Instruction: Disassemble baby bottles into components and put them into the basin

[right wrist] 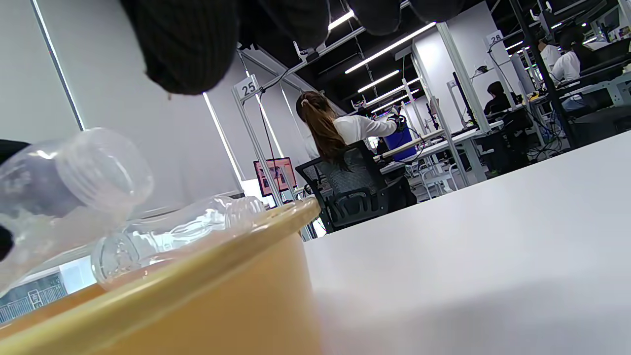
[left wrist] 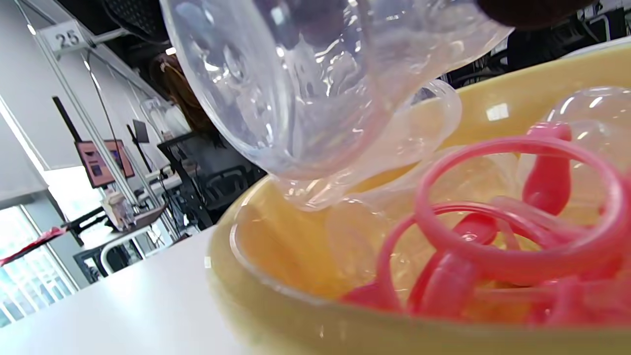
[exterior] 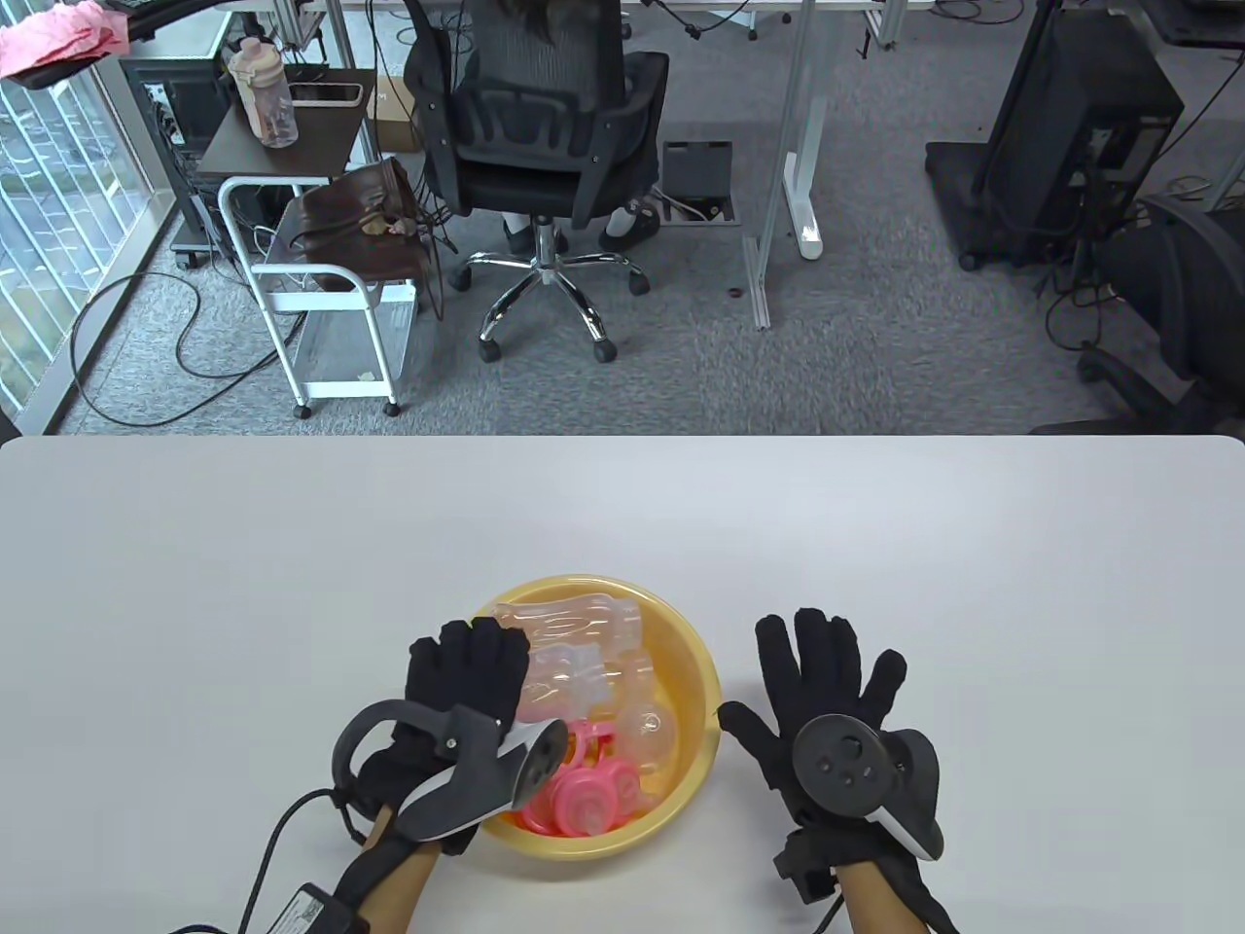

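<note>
So, table view: yellow basin [exterior: 695, 671] sits low centre on the white table [exterior: 195, 584], holding clear bottle bodies [exterior: 574, 623] at its upper side, a clear dome cap [exterior: 650, 732] to the right, and pink rings and handles [exterior: 584, 793] at the bottom. Left hand [exterior: 467, 681] reaches over the basin's left rim, fingers on a clear bottle [exterior: 559, 681]; whether they curl round it is hidden, so grip can't be confirmed. Right hand [exterior: 827, 681] lies flat on the table just right of the basin, fingers spread, holding nothing.

Left wrist view: clear bottle [left wrist: 296, 84] fills the upper centre, above the pink rings [left wrist: 517, 212] inside the basin [left wrist: 276, 315].

Right wrist view: basin wall [right wrist: 197, 305] lower left, two clear bottles [right wrist: 167, 236] poking above the rim. Glove fingertips [right wrist: 187, 44] hang straight at the top edge, touching nothing.
</note>
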{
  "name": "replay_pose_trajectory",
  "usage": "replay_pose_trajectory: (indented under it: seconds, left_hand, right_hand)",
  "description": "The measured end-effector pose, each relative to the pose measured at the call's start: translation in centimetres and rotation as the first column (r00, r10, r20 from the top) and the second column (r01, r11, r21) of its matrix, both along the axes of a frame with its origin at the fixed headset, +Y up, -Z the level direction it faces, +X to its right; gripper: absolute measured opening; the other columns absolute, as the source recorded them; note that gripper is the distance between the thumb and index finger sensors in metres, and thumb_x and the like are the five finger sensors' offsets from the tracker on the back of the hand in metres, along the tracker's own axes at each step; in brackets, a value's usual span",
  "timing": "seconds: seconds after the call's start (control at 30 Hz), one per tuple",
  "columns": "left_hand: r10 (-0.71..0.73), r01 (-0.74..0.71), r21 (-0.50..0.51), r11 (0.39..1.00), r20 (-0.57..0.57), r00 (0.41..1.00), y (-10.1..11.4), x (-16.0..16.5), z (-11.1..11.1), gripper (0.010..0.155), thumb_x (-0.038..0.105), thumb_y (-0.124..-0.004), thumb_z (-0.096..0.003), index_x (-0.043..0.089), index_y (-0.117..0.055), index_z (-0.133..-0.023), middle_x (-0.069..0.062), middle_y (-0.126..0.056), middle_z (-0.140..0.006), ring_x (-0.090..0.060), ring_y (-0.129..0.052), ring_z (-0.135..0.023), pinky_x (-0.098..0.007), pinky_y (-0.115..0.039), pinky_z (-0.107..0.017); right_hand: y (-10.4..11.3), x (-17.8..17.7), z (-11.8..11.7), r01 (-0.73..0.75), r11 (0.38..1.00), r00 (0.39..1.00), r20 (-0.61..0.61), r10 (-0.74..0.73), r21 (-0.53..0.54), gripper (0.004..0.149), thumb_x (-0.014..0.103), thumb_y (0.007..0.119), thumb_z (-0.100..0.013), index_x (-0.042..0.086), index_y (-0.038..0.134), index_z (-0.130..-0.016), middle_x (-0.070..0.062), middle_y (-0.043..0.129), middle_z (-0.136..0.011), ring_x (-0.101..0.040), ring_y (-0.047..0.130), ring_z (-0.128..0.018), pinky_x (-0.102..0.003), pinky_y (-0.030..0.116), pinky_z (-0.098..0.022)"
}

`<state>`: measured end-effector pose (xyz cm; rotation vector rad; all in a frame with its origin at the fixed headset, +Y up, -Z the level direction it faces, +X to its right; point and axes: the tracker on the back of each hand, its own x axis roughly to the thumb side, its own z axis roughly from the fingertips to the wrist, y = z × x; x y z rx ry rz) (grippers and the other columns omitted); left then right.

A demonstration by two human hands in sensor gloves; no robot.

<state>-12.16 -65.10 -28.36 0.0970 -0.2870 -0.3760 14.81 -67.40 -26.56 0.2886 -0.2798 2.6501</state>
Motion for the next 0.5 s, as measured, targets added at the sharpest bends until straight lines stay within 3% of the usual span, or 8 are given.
replay_pose_trajectory:
  seconds: [0.2, 0.5]
  left_hand:
    - [-0.086, 0.083, -0.089, 0.993, -0.031, 0.996, -1.3, 3.3, -1.5, 0.091, 0.069, -0.063, -0.0405, 0.015, -0.053, -0.112, -0.017, -0.057, -0.117, -0.040, -0.068, -0.108, -0.061, -0.057, -0.078]
    - [-0.100, 0.096, -0.102, 0.990, -0.035, 0.994, -2.5, 3.8, -1.7, 0.092, 0.069, -0.060, -0.0415, 0.015, -0.046, -0.114, -0.018, -0.049, -0.119, -0.042, -0.059, -0.111, -0.062, -0.052, -0.079]
  right_hand:
    - [0.0, 0.2, -0.2, 0.014, 0.998, 1.000, -0.014, -0.015, -0.059, 0.078, 0.048, 0.070, -0.056, 0.016, 0.035, -0.118, -0.029, 0.025, -0.120, -0.062, 0.029, -0.109, -0.080, 0.005, -0.065]
    - [0.1, 0.0, -0.1, -0.002, 0.999, 1.000, -0.031, 0.000, -0.047, 0.077, 0.047, 0.069, -0.057, 0.015, 0.036, -0.117, -0.030, 0.026, -0.119, -0.062, 0.031, -0.109, -0.080, 0.007, -0.065]
